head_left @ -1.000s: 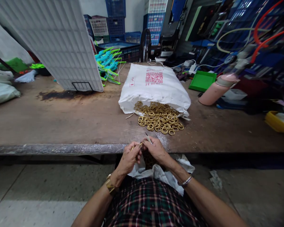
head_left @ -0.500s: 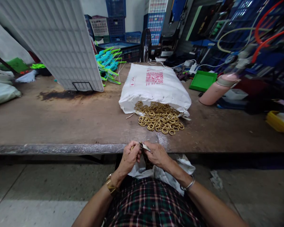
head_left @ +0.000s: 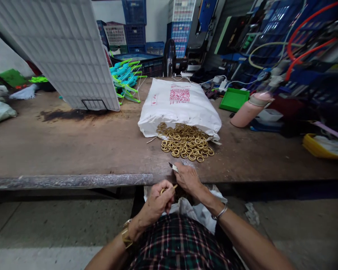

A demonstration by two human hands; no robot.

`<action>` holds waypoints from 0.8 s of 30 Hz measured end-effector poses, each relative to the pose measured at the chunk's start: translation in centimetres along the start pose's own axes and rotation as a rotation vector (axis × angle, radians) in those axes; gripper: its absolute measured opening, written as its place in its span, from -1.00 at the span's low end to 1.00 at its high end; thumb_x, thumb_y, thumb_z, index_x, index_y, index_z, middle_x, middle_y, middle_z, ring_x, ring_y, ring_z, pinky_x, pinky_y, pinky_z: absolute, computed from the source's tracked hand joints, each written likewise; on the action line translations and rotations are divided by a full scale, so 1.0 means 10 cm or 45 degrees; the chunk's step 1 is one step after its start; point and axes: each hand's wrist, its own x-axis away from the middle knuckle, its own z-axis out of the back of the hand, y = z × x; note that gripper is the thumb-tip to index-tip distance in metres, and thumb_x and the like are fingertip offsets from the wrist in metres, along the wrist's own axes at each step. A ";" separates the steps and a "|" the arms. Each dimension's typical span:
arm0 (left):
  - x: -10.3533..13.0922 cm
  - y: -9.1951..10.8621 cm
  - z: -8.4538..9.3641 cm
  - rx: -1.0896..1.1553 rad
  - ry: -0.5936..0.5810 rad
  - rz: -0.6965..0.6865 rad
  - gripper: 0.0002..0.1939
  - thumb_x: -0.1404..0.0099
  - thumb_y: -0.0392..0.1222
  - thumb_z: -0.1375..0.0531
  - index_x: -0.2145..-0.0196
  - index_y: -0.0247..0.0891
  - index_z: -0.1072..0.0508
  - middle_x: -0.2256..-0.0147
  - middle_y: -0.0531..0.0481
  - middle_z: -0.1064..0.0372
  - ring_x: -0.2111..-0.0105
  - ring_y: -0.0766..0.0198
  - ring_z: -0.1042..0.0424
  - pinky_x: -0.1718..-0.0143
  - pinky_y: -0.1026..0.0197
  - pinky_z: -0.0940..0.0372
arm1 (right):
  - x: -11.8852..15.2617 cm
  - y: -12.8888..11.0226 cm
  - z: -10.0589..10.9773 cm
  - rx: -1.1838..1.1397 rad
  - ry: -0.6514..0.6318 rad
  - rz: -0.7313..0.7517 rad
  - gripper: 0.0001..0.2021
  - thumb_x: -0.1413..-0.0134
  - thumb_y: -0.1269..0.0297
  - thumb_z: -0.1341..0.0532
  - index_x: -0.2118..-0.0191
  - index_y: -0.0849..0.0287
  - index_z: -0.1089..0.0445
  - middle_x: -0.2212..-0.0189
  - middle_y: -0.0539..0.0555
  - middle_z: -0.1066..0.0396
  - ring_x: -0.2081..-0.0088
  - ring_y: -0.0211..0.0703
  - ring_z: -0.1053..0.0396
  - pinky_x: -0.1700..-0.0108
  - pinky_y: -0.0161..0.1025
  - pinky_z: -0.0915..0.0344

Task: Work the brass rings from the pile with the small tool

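Observation:
My left hand (head_left: pixel 160 198) is closed around a brass-coloured ring (head_left: pixel 162 191), held in front of the table edge; part of the ring is hidden by the fingers. In my right hand (head_left: pixel 189 180) is a small knife (head_left: pixel 173 167), its dark blade pointing up and to the left, just over the table's edge. Beyond the hands, a heap of brass-coloured rings (head_left: pixel 186 144) spills from the mouth of a white woven sack (head_left: pixel 160 97) with red print. Below the hands, a white bag (head_left: pixel 195 210) lies open at my lap, with dark contents partly hidden.
A white ribbed panel (head_left: pixel 62 52) stands at the left, beside turquoise and green plastic pieces (head_left: pixel 126 80). To the right are a green tray (head_left: pixel 234 99), a pink bottle (head_left: pixel 249 112) and a yellow container (head_left: pixel 321 148). The wooden table (head_left: pixel 81 150) runs across the view.
My hands have moved apart. The left has dropped lower with the ring, while the right has risen slightly with the knife. The view has shifted a little.

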 end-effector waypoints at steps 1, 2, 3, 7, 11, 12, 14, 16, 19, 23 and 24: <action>-0.02 -0.07 0.00 0.070 -0.019 0.121 -0.70 -0.15 0.03 -0.12 0.52 -0.27 -0.22 0.66 0.15 -0.15 0.73 0.48 -0.09 0.75 0.41 -0.03 | -0.03 0.02 -0.01 -0.015 0.054 -0.043 -0.80 -0.06 0.37 0.00 0.24 0.17 -0.33 0.46 0.10 -0.41 0.44 -0.17 -0.32 0.44 -0.29 0.04; -0.04 -0.16 0.00 0.150 -0.016 0.241 -0.70 -0.11 0.01 -0.15 0.53 -0.27 -0.22 0.66 0.15 -0.16 0.73 0.48 -0.09 0.77 0.42 -0.01 | -0.07 0.04 -0.02 -0.038 0.114 -0.084 -0.80 -0.06 0.37 -0.01 0.22 0.17 -0.32 0.44 0.10 -0.41 0.42 -0.17 -0.32 0.43 -0.30 0.02; -0.08 -0.25 0.02 0.237 -0.013 0.341 -0.71 -0.08 -0.02 -0.19 0.53 -0.28 -0.23 0.65 0.14 -0.18 0.73 0.48 -0.10 0.78 0.42 0.00 | -0.11 0.07 -0.03 -0.068 0.174 -0.121 -0.80 -0.07 0.36 -0.01 0.20 0.17 -0.31 0.42 0.10 -0.41 0.40 -0.17 -0.33 0.41 -0.30 0.00; -0.26 -0.52 0.11 0.478 0.136 0.617 -0.76 -0.04 -0.11 -0.23 0.51 -0.34 -0.28 0.60 0.07 -0.25 0.70 0.45 -0.21 0.75 0.39 -0.08 | -0.30 0.18 -0.06 -0.153 0.310 -0.228 -0.72 -0.11 0.30 -0.01 0.05 0.17 -0.22 0.37 0.09 -0.43 0.36 -0.15 -0.36 0.37 -0.31 -0.05; -0.38 -0.59 0.15 0.595 0.289 0.744 -0.84 -0.09 -0.21 -0.20 0.47 -0.36 -0.30 0.60 0.05 -0.26 0.62 0.35 -0.36 0.72 0.40 -0.09 | -0.45 0.19 -0.04 -0.105 0.261 -0.285 -0.66 -0.14 0.24 0.01 -0.04 0.13 -0.16 0.37 0.10 -0.44 0.34 -0.11 -0.39 0.36 -0.30 -0.07; -0.40 -0.60 0.14 0.614 0.296 0.748 -0.86 -0.08 -0.24 -0.20 0.46 -0.35 -0.30 0.59 0.06 -0.27 0.61 0.33 -0.38 0.72 0.40 -0.09 | -0.48 0.18 -0.03 -0.087 0.240 -0.287 -0.65 -0.14 0.22 0.01 -0.05 0.12 -0.16 0.37 0.10 -0.45 0.34 -0.10 -0.39 0.36 -0.29 -0.08; -0.42 -0.61 0.13 0.635 0.301 0.759 -0.86 -0.06 -0.28 -0.21 0.41 -0.34 -0.30 0.54 0.04 -0.31 0.60 0.31 -0.41 0.71 0.39 -0.12 | -0.51 0.14 -0.02 -0.042 0.202 -0.295 -0.65 -0.14 0.21 0.01 -0.05 0.10 -0.15 0.36 0.11 -0.45 0.34 -0.09 -0.40 0.36 -0.28 -0.08; -0.43 -0.62 0.11 0.633 0.308 0.776 -0.84 -0.06 -0.30 -0.20 0.37 -0.33 -0.29 0.48 0.02 -0.34 0.59 0.30 -0.42 0.70 0.37 -0.15 | -0.52 0.11 -0.02 0.008 0.177 -0.311 -0.67 -0.14 0.22 0.00 -0.03 0.08 -0.17 0.36 0.11 -0.45 0.34 -0.07 -0.40 0.37 -0.27 -0.08; -0.44 -0.62 0.09 0.614 0.326 0.798 -0.80 -0.05 -0.30 -0.20 0.33 -0.33 -0.28 0.41 0.00 -0.34 0.56 0.27 -0.44 0.70 0.36 -0.14 | -0.51 0.10 -0.04 0.054 0.167 -0.332 -0.72 -0.14 0.24 0.02 0.02 0.07 -0.20 0.38 0.11 -0.45 0.35 -0.07 -0.40 0.37 -0.27 -0.07; -0.43 -0.63 0.09 0.590 0.328 0.778 -0.77 -0.04 -0.28 -0.19 0.30 -0.30 -0.28 0.35 -0.02 -0.35 0.54 0.27 -0.44 0.70 0.37 -0.10 | -0.50 0.13 -0.07 0.023 0.216 -0.308 -0.75 -0.15 0.26 0.02 0.08 0.08 -0.25 0.42 0.09 -0.44 0.39 -0.13 -0.38 0.40 -0.29 -0.02; -0.42 -0.65 0.09 0.585 0.320 0.759 -0.76 -0.04 -0.27 -0.20 0.30 -0.30 -0.29 0.34 -0.02 -0.35 0.53 0.28 -0.44 0.69 0.37 -0.09 | -0.50 0.14 -0.08 0.008 0.234 -0.303 -0.76 -0.14 0.27 0.02 0.10 0.09 -0.26 0.43 0.09 -0.43 0.40 -0.14 -0.37 0.41 -0.29 0.00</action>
